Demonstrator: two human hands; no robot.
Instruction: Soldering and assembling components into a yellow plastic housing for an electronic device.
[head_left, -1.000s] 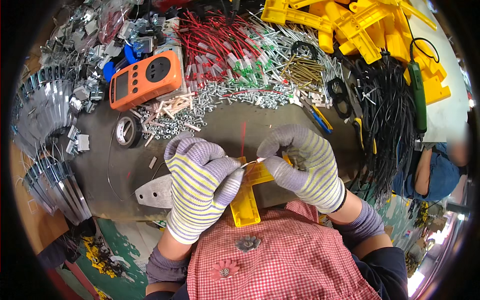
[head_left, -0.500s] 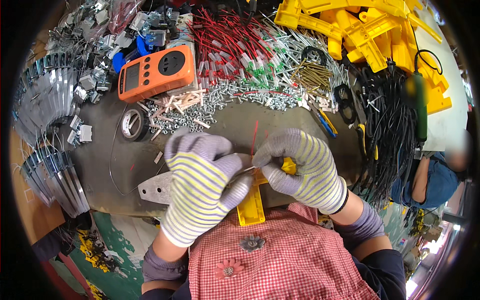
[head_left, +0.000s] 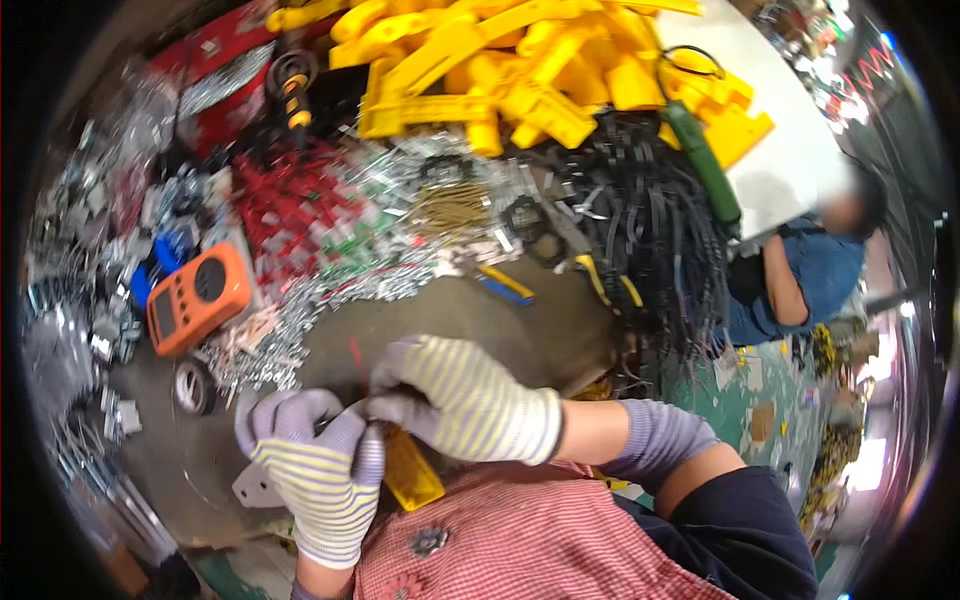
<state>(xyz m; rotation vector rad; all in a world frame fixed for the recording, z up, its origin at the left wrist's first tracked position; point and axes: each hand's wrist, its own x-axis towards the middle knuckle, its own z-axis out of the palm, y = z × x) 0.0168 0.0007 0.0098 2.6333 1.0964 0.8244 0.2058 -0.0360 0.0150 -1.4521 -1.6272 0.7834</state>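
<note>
Both gloved hands meet over a yellow plastic housing point(head_left: 414, 478) near the table's front edge. My left hand point(head_left: 315, 468) has its fingers closed at the housing's upper end; what they pinch is hidden. From the right, my right hand point(head_left: 475, 400) reaches in, its thumb and fingertips pressed together against the left fingertips. A thin red wire point(head_left: 357, 352) sticks up where the right fingertips close, and they appear to grip it. The housing's upper part is covered by the hands. A grey metal plate with holes point(head_left: 256, 488) lies beside my left hand.
An orange meter point(head_left: 198, 298) and black tape roll point(head_left: 193, 387) lie left. Beyond are screws point(head_left: 290, 325), red wires point(head_left: 290, 195) and yellow housings point(head_left: 500, 85). Black cables point(head_left: 645, 240) and a green-handled tool point(head_left: 705, 165) lie right, near another person point(head_left: 800, 275).
The view has swung right, shifting the table's contents left and down in the picture. Both hands remain together at the yellow housing, fingers still closed.
</note>
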